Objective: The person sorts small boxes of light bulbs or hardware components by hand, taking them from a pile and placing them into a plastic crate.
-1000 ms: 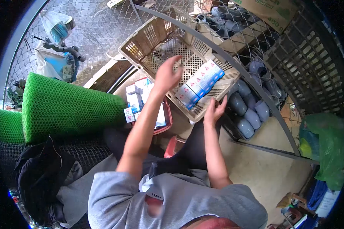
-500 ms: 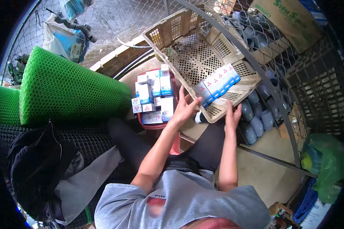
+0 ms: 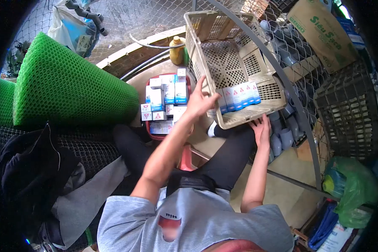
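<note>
A beige plastic crate [image 3: 239, 121] with lattice walls stands in front of me, slightly turned. Inside it, along the near wall, is a row of small white-and-blue boxes [image 3: 241, 97]. My left hand [image 3: 200, 102] grips the crate's left rim, thumb over the edge and fingers along the outer side. Just beneath the near right edge, my right hand [image 3: 261, 129] has its fingers spread, the tips against or close to the crate's outside. More white-and-blue boxes [image 3: 157, 101] are piled in a red container [image 3: 158, 136] left of the crate.
A green mesh roll [image 3: 75, 84] lies at left, above a dark jacket [image 3: 33, 164]. Behind the crate stand a yellow bottle [image 3: 177, 52] and wire fencing. Grey pipe fittings [image 3: 281, 140], a metal bar [image 3: 300, 109] and a black crate [image 3: 348, 113] are on the right.
The crate has shifted away from me and a little right, turning more level in view. My right hand has slid lower beneath its edge; my left hand stays on the left rim.
</note>
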Demonstrator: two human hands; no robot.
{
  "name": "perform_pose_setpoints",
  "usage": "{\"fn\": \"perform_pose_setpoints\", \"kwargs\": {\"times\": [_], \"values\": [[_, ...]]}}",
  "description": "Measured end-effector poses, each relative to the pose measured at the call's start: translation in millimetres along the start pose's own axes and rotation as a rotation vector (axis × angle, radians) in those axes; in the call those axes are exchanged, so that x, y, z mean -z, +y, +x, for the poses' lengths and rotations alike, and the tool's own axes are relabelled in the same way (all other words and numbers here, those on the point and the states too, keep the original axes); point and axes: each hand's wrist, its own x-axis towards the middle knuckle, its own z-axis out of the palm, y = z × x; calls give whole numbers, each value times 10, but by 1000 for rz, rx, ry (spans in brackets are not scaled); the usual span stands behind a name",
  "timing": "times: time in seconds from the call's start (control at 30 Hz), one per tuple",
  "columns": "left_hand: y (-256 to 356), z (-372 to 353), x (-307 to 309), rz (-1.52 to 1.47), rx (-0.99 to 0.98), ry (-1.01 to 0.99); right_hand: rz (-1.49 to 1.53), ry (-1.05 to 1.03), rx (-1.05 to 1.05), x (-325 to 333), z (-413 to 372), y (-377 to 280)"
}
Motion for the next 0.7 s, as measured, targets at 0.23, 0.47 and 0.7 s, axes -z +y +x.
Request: {"fn": "perform_pose_setpoints", "kwargs": {"times": [0.23, 0.47, 0.7], "values": [[351, 32, 333, 176, 36, -76, -81, 24, 77, 11, -108, 277], [-209, -17, 328, -29, -200, 68, -132, -47, -195, -258, -232, 90], [-980, -84, 1022, 142, -135, 430, -101, -19, -231, -408, -352, 94]]}}
